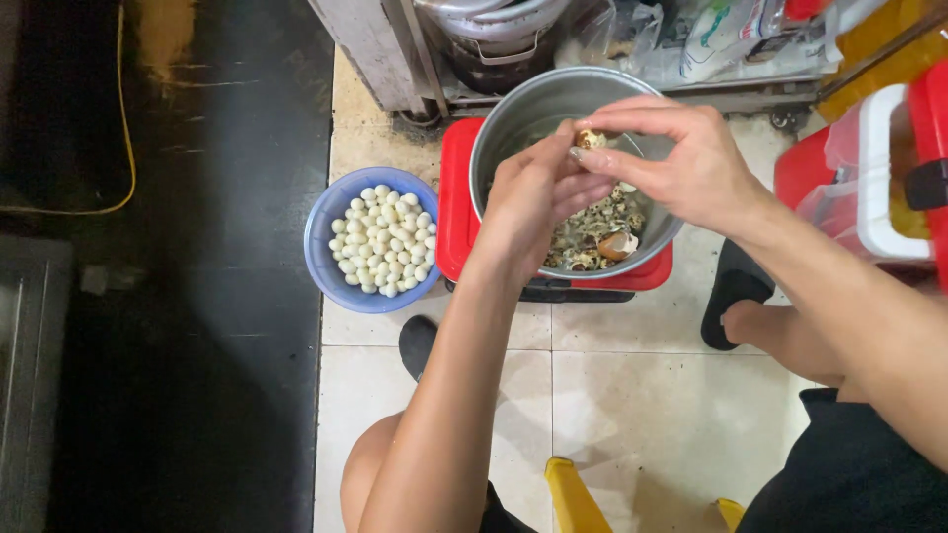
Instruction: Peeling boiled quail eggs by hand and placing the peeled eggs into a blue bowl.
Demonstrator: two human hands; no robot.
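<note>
Head view: over the steel pot [513, 118] on a red stool [454, 197], left hand [528, 202] and right hand [681, 158] pinch one small speckled egg [591, 139]. Best peeled gently, shells dropping inside; blue bowl [321, 247] of peeled eggs sits left.

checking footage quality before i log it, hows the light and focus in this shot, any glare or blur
Head view: light is even and soft on the tiles; the left floor falls into deep shadow. Both hands, left hand and right hand, and the small egg they hold look sharp, no motion blur. Mild glare on the metal pot rim. The blue bowl of peeled eggs is clear.
</note>
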